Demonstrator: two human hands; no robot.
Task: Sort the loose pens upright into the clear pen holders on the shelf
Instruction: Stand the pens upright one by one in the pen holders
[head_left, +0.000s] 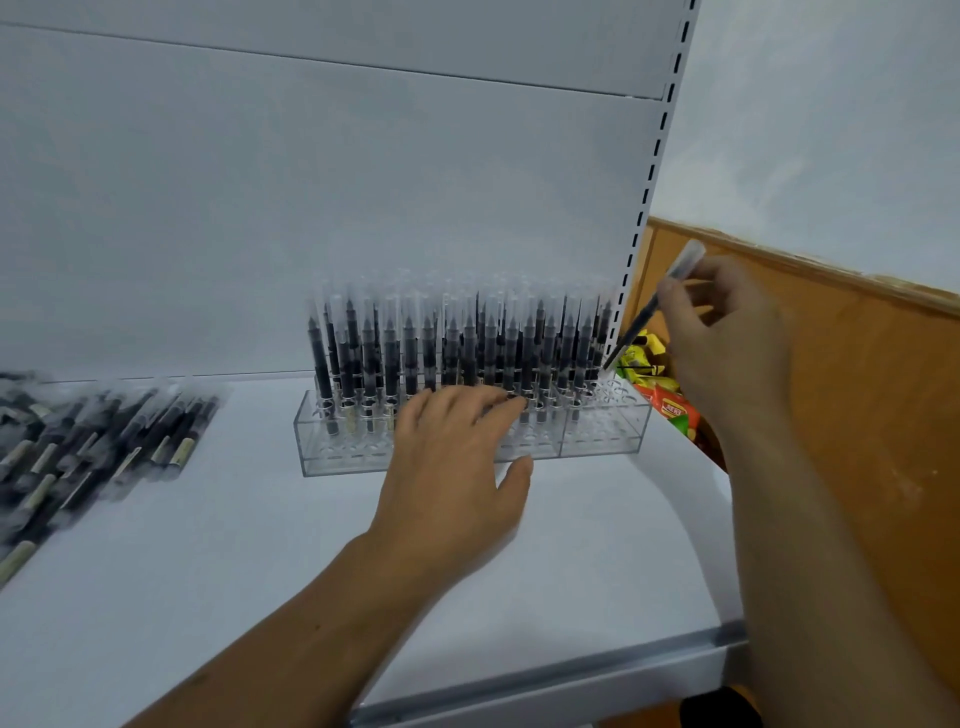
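1. Your right hand (722, 332), at right centre of the frame, pinches a pen (643, 319) between thumb and fingers on its upper half, below the clear cap.
2. The pen's long axis slants. Its cap points up and right, and its tip points down and left, just above the bare holes (618, 389) at the right end of the holder (602, 441).
3. The target therefore lies below and left of your right hand. As I judge it, the coming move turns on swinging the pen upright over one hole before you lower it.
4. Your left hand (452, 452), at frame centre, lies with fingers spread on the holder's front edge and thumb apart. It grips nothing that shows and seems to steady the holder.
5. Your right hand is nearer the holes. Your left hand sits further left, in front of the standing pens (415, 353).
6. The loose pens (104, 436) lie flat in a heap at the left of the shelf (260, 545), well apart from both hands.
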